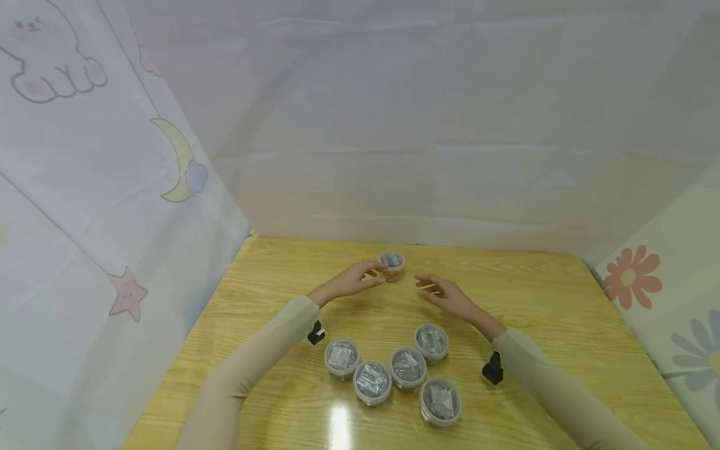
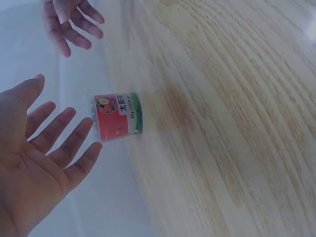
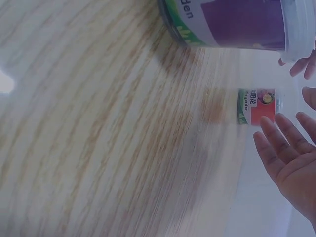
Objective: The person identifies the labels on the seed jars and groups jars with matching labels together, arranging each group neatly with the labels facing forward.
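Note:
A small lidded plastic cup (image 1: 392, 265) with a red label, also visible in the left wrist view (image 2: 118, 116), stands upright near the table's back edge. My left hand (image 1: 355, 280) is just left of it, fingers spread and loosely bent. Whether its fingertips touch the cup I cannot tell. To the cup's right, with a gap, my right hand (image 1: 447, 296) hovers above the table, palm inward and fingers relaxed. Neither hand holds anything. In the right wrist view, a purple-labelled cup (image 3: 242, 22) looms close to the camera, partly cut off.
Nearer the front of the wooden table (image 1: 270, 387) stand several similar cups, including a left one (image 1: 341, 357), one by the right forearm (image 1: 431, 341) and a front one (image 1: 440, 402). A pale sheet wall (image 1: 394, 187) rises behind the table.

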Motion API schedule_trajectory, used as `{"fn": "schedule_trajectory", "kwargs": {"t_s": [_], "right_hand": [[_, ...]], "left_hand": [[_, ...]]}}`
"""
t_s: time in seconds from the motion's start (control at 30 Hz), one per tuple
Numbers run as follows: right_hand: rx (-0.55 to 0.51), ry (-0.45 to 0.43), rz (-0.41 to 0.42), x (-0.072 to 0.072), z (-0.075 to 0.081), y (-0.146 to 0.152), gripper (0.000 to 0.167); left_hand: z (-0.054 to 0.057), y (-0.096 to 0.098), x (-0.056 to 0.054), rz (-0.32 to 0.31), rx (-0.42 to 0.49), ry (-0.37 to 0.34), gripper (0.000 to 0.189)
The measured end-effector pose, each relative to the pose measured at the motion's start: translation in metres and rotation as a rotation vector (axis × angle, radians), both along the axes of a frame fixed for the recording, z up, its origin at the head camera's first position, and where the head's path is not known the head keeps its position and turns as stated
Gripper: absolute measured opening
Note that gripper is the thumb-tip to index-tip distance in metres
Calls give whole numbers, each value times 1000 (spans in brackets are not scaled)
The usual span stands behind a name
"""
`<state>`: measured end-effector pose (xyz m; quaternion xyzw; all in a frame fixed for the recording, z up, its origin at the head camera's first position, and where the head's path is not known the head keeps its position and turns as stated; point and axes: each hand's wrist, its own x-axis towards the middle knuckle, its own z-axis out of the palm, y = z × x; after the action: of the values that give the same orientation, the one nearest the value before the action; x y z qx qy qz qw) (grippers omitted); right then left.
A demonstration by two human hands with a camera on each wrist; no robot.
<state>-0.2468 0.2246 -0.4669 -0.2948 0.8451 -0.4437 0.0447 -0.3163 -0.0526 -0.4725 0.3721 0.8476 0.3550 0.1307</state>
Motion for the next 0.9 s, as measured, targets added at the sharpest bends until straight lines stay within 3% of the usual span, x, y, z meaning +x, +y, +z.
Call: {"fn": "schedule_trajectory", "kwargs": {"t_s": [0.27, 0.9], "right_hand": [[-15, -20, 10, 3, -1, 1, 41], [0, -8, 25, 12, 3, 9, 40]], "left_hand": [[2, -1, -1, -14, -15, -2, 49], [8, 9, 10, -104, -29, 1, 50]]}}
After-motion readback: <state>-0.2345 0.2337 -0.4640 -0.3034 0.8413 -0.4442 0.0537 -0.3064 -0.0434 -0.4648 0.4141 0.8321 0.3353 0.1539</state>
